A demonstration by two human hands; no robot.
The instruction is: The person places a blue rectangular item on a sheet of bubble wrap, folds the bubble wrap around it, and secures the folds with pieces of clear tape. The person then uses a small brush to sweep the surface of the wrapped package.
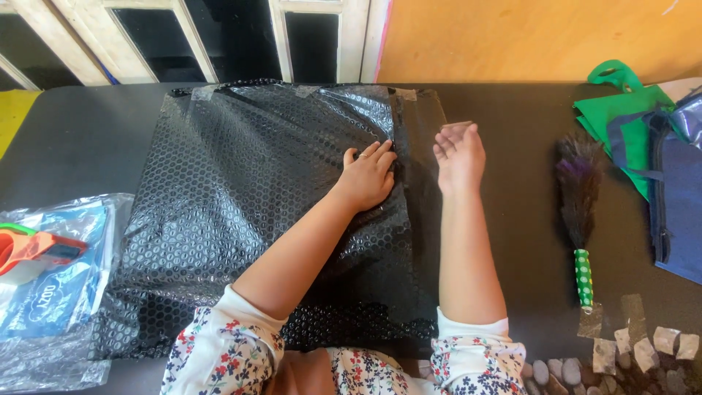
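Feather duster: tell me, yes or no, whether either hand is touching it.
No, the feather duster lies alone to the right, apart from the right hand and left hand.

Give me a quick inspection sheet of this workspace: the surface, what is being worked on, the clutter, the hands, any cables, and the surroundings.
Surface: dark table, mostly covered.
Job's things: black bubble wrap spread flat over a bundle, clear tape at its far edge.
Clutter: feather duster with green handle; cut tape pieces stuck at the near right edge; tape dispenser on clear plastic bags at left; green bag and blue bag at right.
Hands: left hand pressed flat on the wrap; right hand raised, fingers open, holding nothing.
Cables: nothing seen.
Surroundings: orange wall, pale wooden frame.
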